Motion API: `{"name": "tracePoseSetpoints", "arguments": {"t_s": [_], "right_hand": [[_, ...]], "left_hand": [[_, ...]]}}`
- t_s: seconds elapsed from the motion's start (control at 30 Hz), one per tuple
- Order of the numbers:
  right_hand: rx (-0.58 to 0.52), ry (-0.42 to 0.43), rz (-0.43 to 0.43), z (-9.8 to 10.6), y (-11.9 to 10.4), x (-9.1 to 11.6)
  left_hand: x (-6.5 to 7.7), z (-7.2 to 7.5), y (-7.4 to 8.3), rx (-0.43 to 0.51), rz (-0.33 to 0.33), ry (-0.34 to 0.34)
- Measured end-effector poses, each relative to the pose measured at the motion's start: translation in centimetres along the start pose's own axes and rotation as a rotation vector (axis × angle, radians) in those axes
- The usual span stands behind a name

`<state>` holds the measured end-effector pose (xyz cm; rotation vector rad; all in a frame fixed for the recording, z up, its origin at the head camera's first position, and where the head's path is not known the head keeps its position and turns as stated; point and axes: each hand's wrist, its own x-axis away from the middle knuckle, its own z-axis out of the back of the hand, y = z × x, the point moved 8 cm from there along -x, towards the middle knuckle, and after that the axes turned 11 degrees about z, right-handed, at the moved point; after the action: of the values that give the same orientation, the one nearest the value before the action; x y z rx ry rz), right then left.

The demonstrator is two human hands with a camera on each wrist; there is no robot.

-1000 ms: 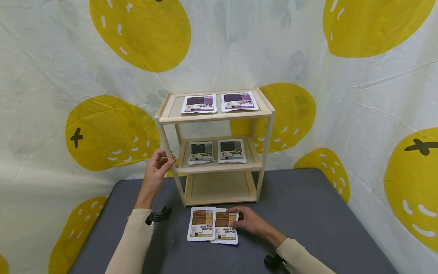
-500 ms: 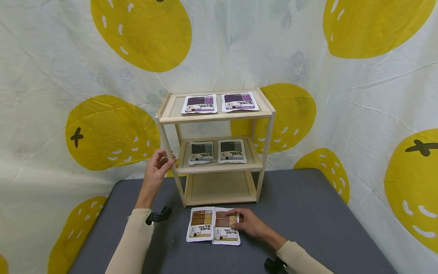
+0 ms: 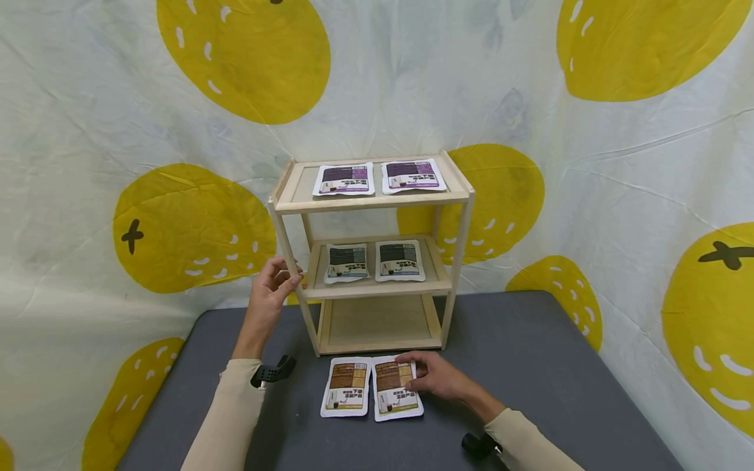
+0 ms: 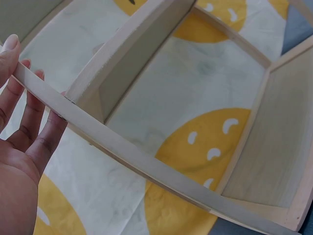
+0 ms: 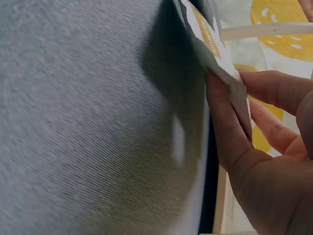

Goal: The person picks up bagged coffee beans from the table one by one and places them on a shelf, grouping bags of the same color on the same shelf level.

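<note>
A small wooden shelf rack (image 3: 364, 288) with three tiers stands on the dark grey table. My left hand (image 3: 271, 288) holds its left front post at about the middle tier; in the left wrist view the thumb lies on one side of the post (image 4: 122, 139) and the fingers on the other. In front of the rack, my right hand (image 3: 440, 378) pinches the right edge of a brown-labelled white packet (image 3: 393, 392). The right wrist view shows thumb and fingers on both faces of that packet (image 5: 215, 54), tilted over the tabletop. Left of it lies a matching packet (image 3: 346, 386).
Two purple-labelled packets (image 3: 346, 179) lie side by side on the top tier, two dark green-labelled ones (image 3: 346, 263) on the middle tier. The bottom tier (image 3: 379, 324) shows bare wood. Behind hangs a pale curtain (image 3: 383, 78) with big yellow fruit prints.
My right hand has drawn its packet to the right and turned it slightly. The two brown packets overlapped before; now a narrow gap opens between their lower parts. My left hand has stayed put.
</note>
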<state>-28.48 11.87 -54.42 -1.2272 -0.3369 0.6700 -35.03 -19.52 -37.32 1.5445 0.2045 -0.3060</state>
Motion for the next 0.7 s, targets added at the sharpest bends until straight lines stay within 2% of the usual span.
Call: {"name": "tracePoseSetpoints", "arguments": {"t_s": [0.3, 0.7], "right_hand": [[0.114, 0.059, -0.001, 2.3, -0.5, 0.0], [-0.010, 0.130, 0.041, 4.1, -1.3, -0.9]], "left_hand": [[0.0, 0.0, -0.1, 0.002, 0.007, -0.005], [-0.1, 0.1, -0.2, 0.005, 0.016, -0.002]]}}
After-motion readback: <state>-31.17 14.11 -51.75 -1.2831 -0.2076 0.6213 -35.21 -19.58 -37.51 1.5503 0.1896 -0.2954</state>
